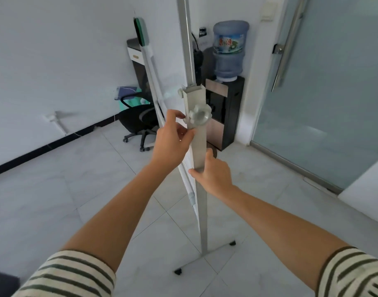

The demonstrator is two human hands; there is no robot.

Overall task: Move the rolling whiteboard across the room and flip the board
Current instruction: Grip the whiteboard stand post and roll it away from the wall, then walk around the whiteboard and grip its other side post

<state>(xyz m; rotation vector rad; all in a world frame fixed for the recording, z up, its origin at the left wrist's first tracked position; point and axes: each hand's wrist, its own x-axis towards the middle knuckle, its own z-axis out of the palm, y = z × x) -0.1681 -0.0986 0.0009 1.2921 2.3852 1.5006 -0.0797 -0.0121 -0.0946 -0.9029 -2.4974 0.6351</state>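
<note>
I stand at the end of the rolling whiteboard, seen edge-on. Its grey stand post (199,151) rises from a foot bar with black casters (232,243). The board (150,67) tilts away to the left, with a green-edged eraser at its top corner. Two grey plastic knobs sit on the post; the larger knob (198,116) faces me. My left hand (173,138) is at the post's left side, fingers closed around the smaller knob beside the large one. My right hand (215,172) grips the post lower down, thumb across its front.
A water dispenser (226,112) with a blue bottle stands just behind the post. A black office chair (138,123) sits behind the board near the white wall. A frosted glass door (325,93) with a long steel handle is on the right. The floor is pale tile.
</note>
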